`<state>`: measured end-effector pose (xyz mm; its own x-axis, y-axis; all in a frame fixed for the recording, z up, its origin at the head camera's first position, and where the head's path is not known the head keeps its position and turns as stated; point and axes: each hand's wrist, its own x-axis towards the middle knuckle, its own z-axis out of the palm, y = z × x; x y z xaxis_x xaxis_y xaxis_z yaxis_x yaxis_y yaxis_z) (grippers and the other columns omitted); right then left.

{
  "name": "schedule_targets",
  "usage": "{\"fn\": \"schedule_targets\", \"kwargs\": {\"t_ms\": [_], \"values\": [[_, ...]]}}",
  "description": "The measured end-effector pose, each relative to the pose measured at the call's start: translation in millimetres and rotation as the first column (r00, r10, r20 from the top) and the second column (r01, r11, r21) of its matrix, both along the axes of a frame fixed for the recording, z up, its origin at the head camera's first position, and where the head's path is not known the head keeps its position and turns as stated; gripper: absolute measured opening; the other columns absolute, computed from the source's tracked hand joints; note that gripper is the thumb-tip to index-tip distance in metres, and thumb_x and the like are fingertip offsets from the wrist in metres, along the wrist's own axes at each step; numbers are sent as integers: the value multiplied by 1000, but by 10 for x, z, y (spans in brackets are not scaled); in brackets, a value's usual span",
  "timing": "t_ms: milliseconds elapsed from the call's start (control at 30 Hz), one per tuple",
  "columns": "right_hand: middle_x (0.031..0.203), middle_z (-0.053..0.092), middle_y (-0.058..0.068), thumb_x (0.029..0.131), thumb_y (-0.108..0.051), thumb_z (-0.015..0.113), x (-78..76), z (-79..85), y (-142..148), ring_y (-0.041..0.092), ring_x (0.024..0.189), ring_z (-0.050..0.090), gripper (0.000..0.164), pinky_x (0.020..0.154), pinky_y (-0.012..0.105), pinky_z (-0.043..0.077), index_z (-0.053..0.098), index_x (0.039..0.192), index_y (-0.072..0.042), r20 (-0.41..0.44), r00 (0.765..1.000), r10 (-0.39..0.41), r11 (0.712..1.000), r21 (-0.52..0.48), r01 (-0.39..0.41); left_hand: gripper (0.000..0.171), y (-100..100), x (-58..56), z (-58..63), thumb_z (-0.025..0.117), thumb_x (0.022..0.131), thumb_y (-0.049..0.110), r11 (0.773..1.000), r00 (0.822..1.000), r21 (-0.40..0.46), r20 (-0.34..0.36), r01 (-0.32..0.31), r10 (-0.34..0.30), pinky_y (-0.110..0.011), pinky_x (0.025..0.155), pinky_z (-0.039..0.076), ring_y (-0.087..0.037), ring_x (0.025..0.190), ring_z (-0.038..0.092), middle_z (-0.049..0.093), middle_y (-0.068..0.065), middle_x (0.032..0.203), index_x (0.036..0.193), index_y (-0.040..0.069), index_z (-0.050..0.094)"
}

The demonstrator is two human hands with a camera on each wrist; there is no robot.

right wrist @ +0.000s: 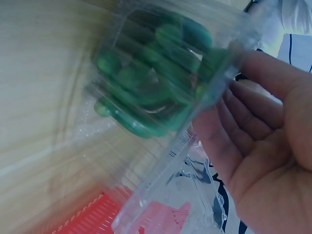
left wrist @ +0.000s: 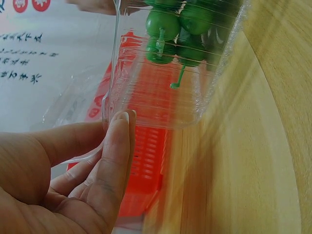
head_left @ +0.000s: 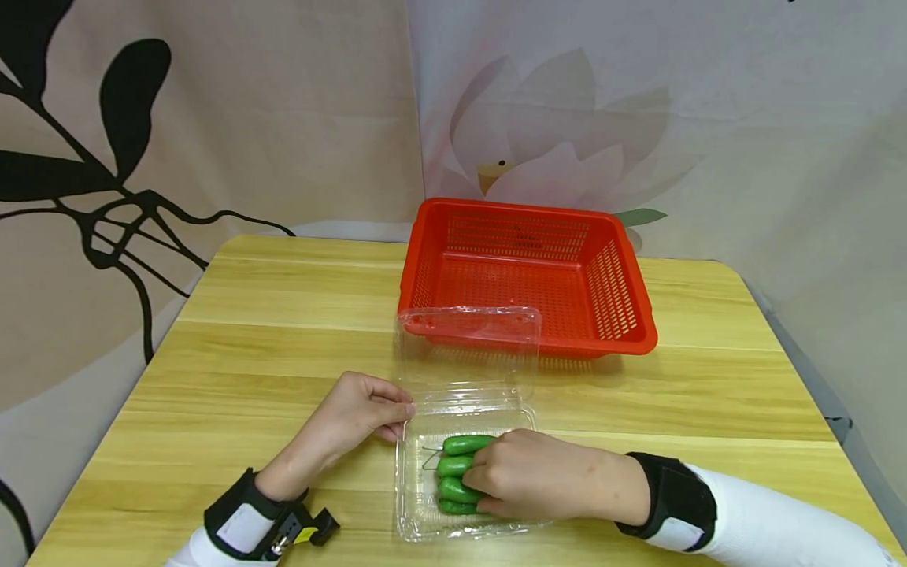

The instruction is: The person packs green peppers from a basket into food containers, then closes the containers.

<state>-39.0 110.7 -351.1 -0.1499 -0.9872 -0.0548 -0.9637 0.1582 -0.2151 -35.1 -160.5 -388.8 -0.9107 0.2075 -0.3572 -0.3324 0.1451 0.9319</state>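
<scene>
A clear plastic clamshell container (head_left: 418, 520) lies on the table with its lid (head_left: 468, 354) raised at the back. Several green peppers (head_left: 460, 445) lie side by side in its base, stems to the left. My left hand (head_left: 361, 409) pinches the container's left rim near the hinge, thumb and fingertips together in the left wrist view. From the right, my right hand (head_left: 527, 476) reaches over the rim, its bent fingers and thumb gripping among the peppers. It covers their right ends. The right wrist view shows those peppers (right wrist: 161, 73) blurred through the plastic wall.
Behind the container stands a red perforated basket (head_left: 634, 342), partly overlapped by the transparent lid. Beneath everything is a wooden table (head_left: 283, 339), with a printed cloth (head_left: 319, 110) hanging beyond its back edge. Straps with cameras circle both wrists.
</scene>
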Motion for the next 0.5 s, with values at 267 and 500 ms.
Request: {"fn": "schedule_targets", "kwargs": {"t_ms": [267,500], "values": [[74,63,-14,87,-25,84,29,-89,-9,2,64,62,21,55,18,54,66,79,-20,-108,994,19,999,-41,-24,25,-2,-7,4,75,93,-1,1000,1000,6,10,-2,2,-31,66,66,-17,67,70,74,-21,90,111,-18,70],[71,61,-14,87,-26,84,24,-114,0,1,60,57,21,52,18,53,66,79,-21,-154,988,17,997,-66,-28,23,2,1,3,74,94,-2,1000,1000,3,6,0,0,-32,66,66,-19,67,70,73,-21,90,110,-17,71]]}}
